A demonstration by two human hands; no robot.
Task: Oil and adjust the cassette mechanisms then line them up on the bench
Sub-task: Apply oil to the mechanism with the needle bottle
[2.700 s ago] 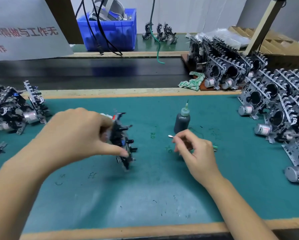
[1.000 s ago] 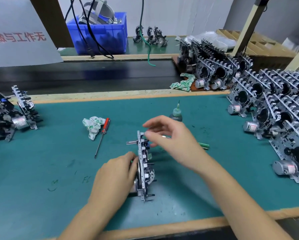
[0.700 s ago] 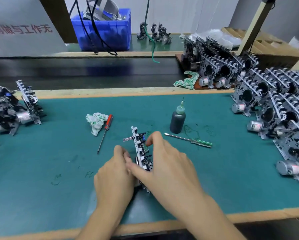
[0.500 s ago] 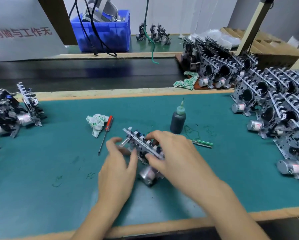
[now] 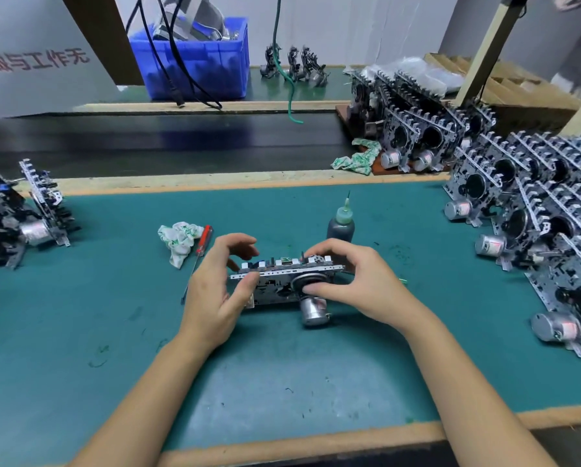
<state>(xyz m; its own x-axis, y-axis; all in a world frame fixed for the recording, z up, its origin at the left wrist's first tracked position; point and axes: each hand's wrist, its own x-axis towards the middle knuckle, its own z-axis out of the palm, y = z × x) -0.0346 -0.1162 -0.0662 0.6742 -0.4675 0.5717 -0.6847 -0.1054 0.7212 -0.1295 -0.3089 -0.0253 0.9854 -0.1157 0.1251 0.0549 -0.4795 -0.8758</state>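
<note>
One metal cassette mechanism (image 5: 279,284) stands on its edge on the green bench mat (image 5: 282,365), its small silver motor pointing toward me. My left hand (image 5: 218,284) grips its left end, thumb on the near face and fingers curled over the top. My right hand (image 5: 356,281) grips the right end, with the thumb pressed on the black flywheel. Just behind it stands the dark oil bottle (image 5: 340,227) with a green needle tip. Rows of other mechanisms (image 5: 531,210) stand lined up at the right.
A red-handled screwdriver (image 5: 199,251) and a crumpled rag (image 5: 178,239) lie left of my hands. More mechanisms (image 5: 19,220) are piled at the far left. A black conveyor belt (image 5: 164,139) runs behind the mat, with a blue bin (image 5: 198,65) beyond it.
The mechanism has been turned from end-on to lie crosswise in front of me. My right hand left the green-handled screwdriver and took hold of the mechanism's right end.
</note>
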